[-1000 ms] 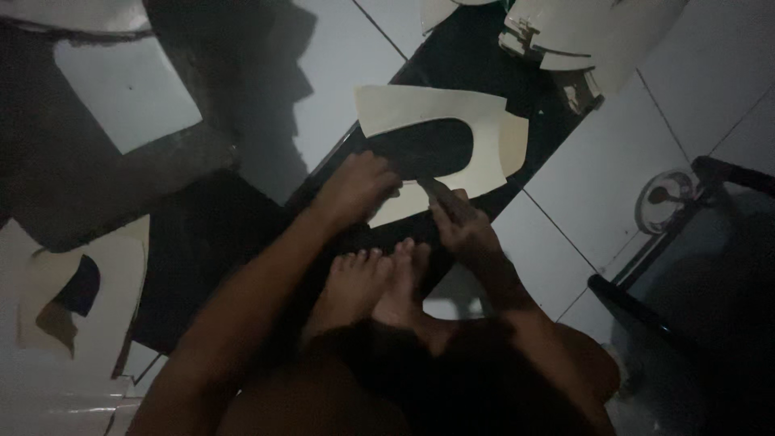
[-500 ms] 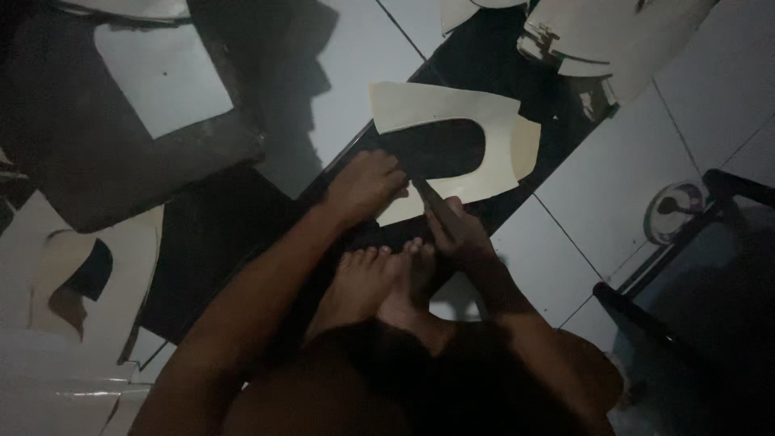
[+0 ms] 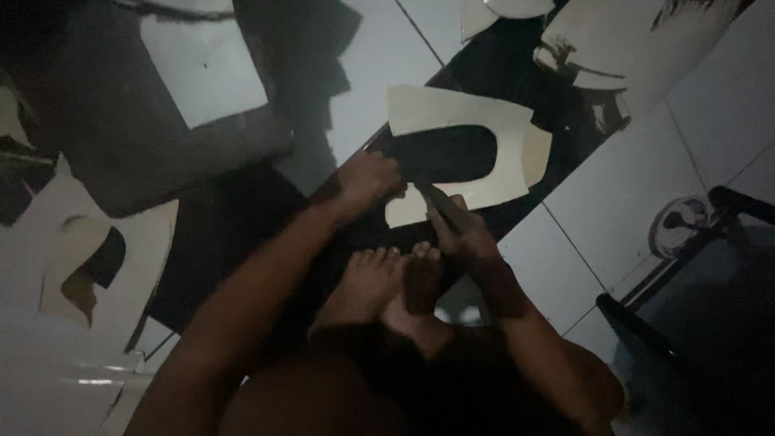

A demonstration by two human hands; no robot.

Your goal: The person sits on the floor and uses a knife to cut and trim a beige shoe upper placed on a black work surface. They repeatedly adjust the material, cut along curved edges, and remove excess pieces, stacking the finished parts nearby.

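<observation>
Near the middle of the frame we press our left hand (image 3: 370,179) flat, fingers curled down, onto a cream-coloured sheet with a sole-shaped hole cut out of it (image 3: 476,133), at the sheet's lower left edge. The sheet lies on a dark board (image 3: 565,113) that runs diagonally from the centre toward the upper right, over the pale floor tiles (image 3: 726,97).

Our right hand (image 3: 460,230) sits just below the sheet, clenched around a thin dark cutting tool (image 3: 432,198) whose tip touches the sheet's lower edge beside the cut-out. Our bare feet (image 3: 387,278) rest together just below both hands.

In the upper right of the frame lie more pale off-cuts (image 3: 597,40) on the same dark board. In the upper left a pale rectangular sheet (image 3: 202,60) rests on a dark mat (image 3: 97,137), and at the left edge lies another cream sheet with a dark opening (image 3: 97,266). A dark metal frame (image 3: 686,323) stands at the lower right.
</observation>
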